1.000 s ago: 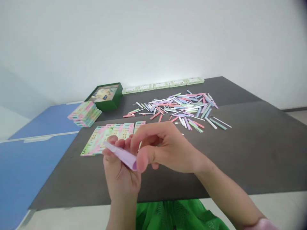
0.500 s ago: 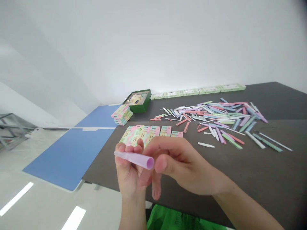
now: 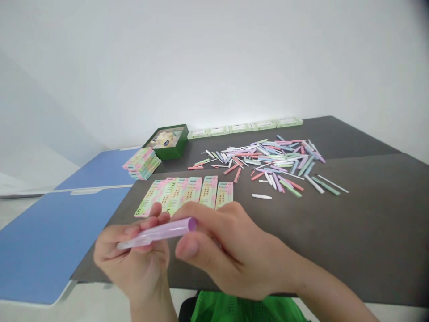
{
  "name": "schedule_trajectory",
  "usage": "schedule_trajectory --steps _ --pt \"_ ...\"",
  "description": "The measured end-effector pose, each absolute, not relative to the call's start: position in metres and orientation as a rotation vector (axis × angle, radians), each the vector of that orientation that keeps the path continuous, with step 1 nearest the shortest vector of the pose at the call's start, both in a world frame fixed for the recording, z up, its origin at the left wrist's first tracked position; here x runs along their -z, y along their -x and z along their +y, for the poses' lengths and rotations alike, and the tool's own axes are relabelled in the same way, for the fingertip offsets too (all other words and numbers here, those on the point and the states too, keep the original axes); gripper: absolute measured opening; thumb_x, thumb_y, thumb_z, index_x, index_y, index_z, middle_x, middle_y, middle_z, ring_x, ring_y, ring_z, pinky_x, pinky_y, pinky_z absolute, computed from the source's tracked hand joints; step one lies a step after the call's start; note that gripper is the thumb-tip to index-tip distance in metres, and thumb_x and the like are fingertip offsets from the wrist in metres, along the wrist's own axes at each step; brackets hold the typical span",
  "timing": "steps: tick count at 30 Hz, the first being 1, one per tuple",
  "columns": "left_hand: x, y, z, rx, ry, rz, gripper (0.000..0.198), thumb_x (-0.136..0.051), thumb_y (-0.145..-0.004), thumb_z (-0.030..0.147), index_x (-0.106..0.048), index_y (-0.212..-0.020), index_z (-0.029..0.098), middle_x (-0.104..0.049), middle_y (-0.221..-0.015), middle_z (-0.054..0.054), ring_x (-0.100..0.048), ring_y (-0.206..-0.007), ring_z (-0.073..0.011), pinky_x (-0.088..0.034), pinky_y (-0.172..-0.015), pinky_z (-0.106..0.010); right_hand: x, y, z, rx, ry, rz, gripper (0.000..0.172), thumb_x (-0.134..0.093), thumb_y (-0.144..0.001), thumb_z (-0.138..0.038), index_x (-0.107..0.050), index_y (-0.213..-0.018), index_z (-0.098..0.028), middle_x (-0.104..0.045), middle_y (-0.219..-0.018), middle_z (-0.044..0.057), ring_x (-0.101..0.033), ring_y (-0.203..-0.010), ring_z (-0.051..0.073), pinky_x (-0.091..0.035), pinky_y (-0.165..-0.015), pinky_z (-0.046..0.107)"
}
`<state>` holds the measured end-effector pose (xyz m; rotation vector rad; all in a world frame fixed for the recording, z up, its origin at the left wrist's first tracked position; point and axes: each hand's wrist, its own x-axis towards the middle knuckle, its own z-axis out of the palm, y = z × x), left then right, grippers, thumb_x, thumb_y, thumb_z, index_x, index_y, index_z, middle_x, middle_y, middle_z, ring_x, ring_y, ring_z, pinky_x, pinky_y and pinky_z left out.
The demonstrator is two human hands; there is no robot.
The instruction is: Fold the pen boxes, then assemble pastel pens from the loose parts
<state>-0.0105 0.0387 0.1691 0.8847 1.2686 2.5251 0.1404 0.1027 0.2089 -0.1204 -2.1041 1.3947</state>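
Observation:
My left hand (image 3: 140, 259) is closed around the narrow, clear end of a hollow purple pen barrel (image 3: 164, 231). The barrel points to the right with its round open end facing me. My right hand (image 3: 234, 250) is close beside that open end, thumb and forefinger apart; the forefinger passes behind the barrel and its tip is hidden. Beyond both hands lies a row of pink and green printed cards (image 3: 181, 190), partly covered by my fingers.
Many coloured pen parts (image 3: 268, 156) lie heaped across the dark table (image 3: 335, 232). A green box (image 3: 174, 150) stands behind a stack of printed packs (image 3: 142, 163). Several flat pale-green boxes (image 3: 239, 128) line the wall. Blue table tops (image 3: 50, 228) adjoin on the left.
My left hand has moved left in view and turned, tilting the barrel's open end up. The right hand has moved left with it. The view has shifted, showing more cards.

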Motion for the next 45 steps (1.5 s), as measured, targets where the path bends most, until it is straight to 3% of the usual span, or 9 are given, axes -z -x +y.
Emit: schedule_trajectory --steps 3,10,13,17,22,25,29,32,45 --pt "-0.167 0.010 0.042 -2.564 -1.116 1.250 0.031 -0.093 -0.047 0.038 -0.067 -0.061 0.028 -0.072 -0.060 0.012 -0.072 -0.060 -0.0127 -0.065 -0.066 -0.026 -0.205 -0.142 0.105 -1.503 0.182 -2.050 0.027 -0.039 -0.100 -0.040 -0.055 -0.095 -0.019 -0.058 -0.068 -0.003 -0.055 -0.051 0.005 -0.040 -0.048 0.014" --pt "-0.163 -0.003 0.051 -2.556 -1.215 1.268 0.020 -0.089 -0.058 0.029 -0.073 -0.070 0.027 -0.076 -0.069 0.008 -0.075 -0.068 -0.0192 -0.064 -0.084 -0.040 -0.169 -0.125 0.119 -2.202 0.005 -1.453 0.037 -0.036 -0.097 -0.055 -0.042 -0.086 -0.020 -0.058 -0.054 -0.007 -0.056 -0.037 0.008 -0.048 -0.041 0.018" --pt "-0.162 -0.009 0.056 -2.566 -1.224 1.224 0.020 -0.088 -0.060 0.032 -0.074 -0.073 0.026 -0.077 -0.073 0.006 -0.075 -0.069 -0.0178 -0.062 -0.089 -0.037 -0.156 -0.117 0.121 -2.393 -0.105 -1.217 0.038 -0.041 -0.095 -0.056 -0.044 -0.087 -0.019 -0.061 -0.053 -0.006 -0.054 -0.033 0.009 -0.050 -0.040 0.020" --pt "-0.159 -0.015 0.061 -2.562 -1.244 1.170 0.019 -0.086 -0.064 0.034 -0.074 -0.077 0.025 -0.078 -0.076 0.005 -0.075 -0.070 -0.0164 -0.063 -0.082 -0.032 -0.148 -0.114 0.118 -2.513 -0.171 -1.015 0.036 -0.041 -0.097 -0.051 -0.049 -0.085 -0.017 -0.063 -0.052 -0.004 -0.053 -0.032 0.008 -0.048 -0.036 0.019" --pt "-0.152 -0.021 0.062 -2.453 -1.269 1.159 0.017 -0.080 -0.073 0.030 -0.075 -0.088 0.023 -0.079 -0.088 0.001 -0.075 -0.083 -0.0160 -0.061 -0.079 -0.026 -0.148 -0.115 0.116 -2.480 -0.080 -1.045 0.040 -0.044 -0.094 -0.057 -0.047 -0.082 -0.019 -0.061 -0.049 -0.006 -0.048 -0.028 0.008 -0.039 -0.029 0.015" --pt "-0.154 -0.018 0.061 -2.382 -1.138 1.019 0.019 -0.083 -0.070 0.029 -0.075 -0.084 0.020 -0.079 -0.086 -0.001 -0.074 -0.084 -0.0157 -0.060 -0.081 -0.023 -0.157 -0.118 0.113 -2.290 0.107 -1.294 0.041 -0.043 -0.093 -0.060 -0.045 -0.084 -0.021 -0.057 -0.048 -0.008 -0.053 -0.033 0.008 -0.038 -0.030 0.014" --pt "-0.164 -0.010 0.058 -2.340 -0.883 0.846 0.018 -0.081 -0.071 0.038 -0.074 -0.080 0.025 -0.078 -0.079 0.004 -0.074 -0.076 -0.0118 -0.058 -0.062 -0.013 -0.173 -0.116 0.111 -2.017 0.173 -1.619 0.043 -0.037 -0.097 -0.057 -0.051 -0.082 -0.019 -0.056 -0.055 -0.005 -0.053 -0.040 0.005 -0.040 -0.037 0.011" --pt "-0.168 -0.005 0.053 -2.385 -0.791 0.817 0.019 -0.079 -0.071 0.044 -0.073 -0.080 0.028 -0.078 -0.080 0.009 -0.074 -0.077 -0.0089 -0.059 -0.066 -0.012 -0.181 -0.110 0.108 -1.918 0.059 -1.744 0.045 -0.036 -0.098 -0.053 -0.054 -0.078 -0.017 -0.056 -0.057 -0.004 -0.050 -0.040 0.003 -0.039 -0.039 0.011" --pt "-0.174 -0.013 0.046 -2.236 -0.701 0.663 0.015 -0.081 -0.069 0.037 -0.073 -0.078 0.028 -0.078 -0.084 0.009 -0.074 -0.081 -0.0100 -0.059 -0.073 -0.012 -0.190 -0.111 0.120 -2.130 -0.185 -1.704 0.044 -0.045 -0.096 -0.050 -0.056 -0.071 -0.016 -0.060 -0.059 -0.001 -0.051 -0.041 0.005 -0.035 -0.037 0.014"
